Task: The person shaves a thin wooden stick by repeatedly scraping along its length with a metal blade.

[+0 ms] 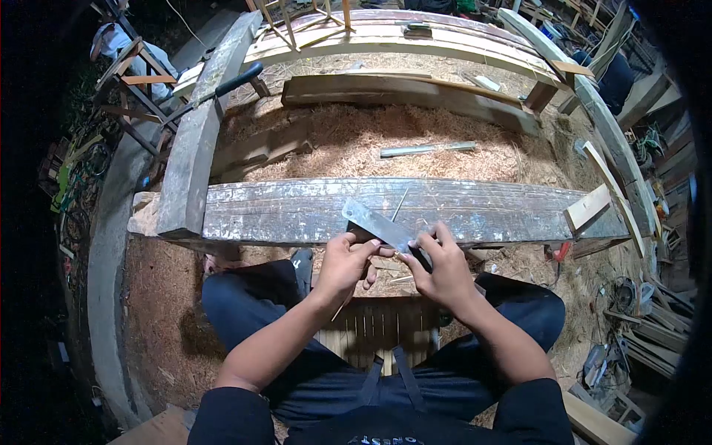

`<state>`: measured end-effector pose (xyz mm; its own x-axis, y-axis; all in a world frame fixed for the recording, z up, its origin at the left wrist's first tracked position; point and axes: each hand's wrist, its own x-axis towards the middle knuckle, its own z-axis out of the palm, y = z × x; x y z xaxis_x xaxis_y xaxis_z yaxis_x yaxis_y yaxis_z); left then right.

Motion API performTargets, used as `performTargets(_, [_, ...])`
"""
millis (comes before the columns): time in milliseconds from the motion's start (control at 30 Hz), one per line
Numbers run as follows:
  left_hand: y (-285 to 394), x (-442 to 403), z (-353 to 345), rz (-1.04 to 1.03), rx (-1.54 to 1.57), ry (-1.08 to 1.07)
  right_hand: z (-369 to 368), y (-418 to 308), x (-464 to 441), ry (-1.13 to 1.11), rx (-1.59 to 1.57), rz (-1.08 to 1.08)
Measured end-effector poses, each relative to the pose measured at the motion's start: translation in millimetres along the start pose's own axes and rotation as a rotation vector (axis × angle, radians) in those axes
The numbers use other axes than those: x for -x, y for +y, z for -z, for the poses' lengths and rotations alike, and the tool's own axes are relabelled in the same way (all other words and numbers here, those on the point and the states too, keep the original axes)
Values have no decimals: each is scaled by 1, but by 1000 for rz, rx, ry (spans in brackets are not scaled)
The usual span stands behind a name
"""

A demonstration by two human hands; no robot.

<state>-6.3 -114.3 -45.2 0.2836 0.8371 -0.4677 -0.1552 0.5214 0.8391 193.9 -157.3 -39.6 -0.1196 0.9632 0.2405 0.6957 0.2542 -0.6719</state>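
In front of me, above the near edge of the worn bench beam (282, 211), my right hand (445, 271) grips a broad, flat metal blade (374, 224) like a cleaver's. Its squared end points up and left, and my fingers cover the handle end. My left hand (343, 267) is closed in a pinch just left of the blade's lower end. A thin wooden stick (342, 305) runs down out of that hand; its upper part is hidden by the fingers. On the beam behind the blade lies another thin stick (401, 203).
Wood shavings (356, 141) cover the ground beyond the beam, with a loose wood strip (428, 149) on them. A small wooden block (587, 208) sits at the beam's right end. Thick timbers (194, 148) frame both sides. A hand plane (417, 30) rests on the far planks.
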Motion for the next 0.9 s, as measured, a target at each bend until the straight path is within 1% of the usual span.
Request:
performTargets(133, [-7,23,6,34,12,-8,1,4,6,34,-19,18])
performTargets(200, [-11,32,9,74,-69,-106,1,2,7,29,3,16])
performTargets(233, [-18,30,12,74,-65,-113,0,1,7,28,29,19])
performTargets(333, [-20,28,12,81,-112,-84,0,-1,7,17,63,11])
performTargets(367, [-23,29,11,59,-75,-65,-1,-5,7,-4,56,-72])
performTargets(400, [-25,28,11,63,-68,-67,-1,-5,8,-10,61,-75])
performTargets(467, [-29,27,14,5,-71,-118,-5,-6,8,22,44,-54])
performTargets(500, [-31,26,14,10,-68,-114,-6,-6,8,16,42,-56])
performTargets(567, [-33,24,14,22,-71,-87,-8,-7,9,47,16,67])
performTargets(800, [-31,18,12,43,-10,-78,-6,-13,17,-6,-6,22])
performTargets(867, [-31,16,12,40,12,-80,-4,-18,17,39,26,-39])
performTargets(900, [-31,15,12,34,29,-81,-6,-18,17,87,62,13])
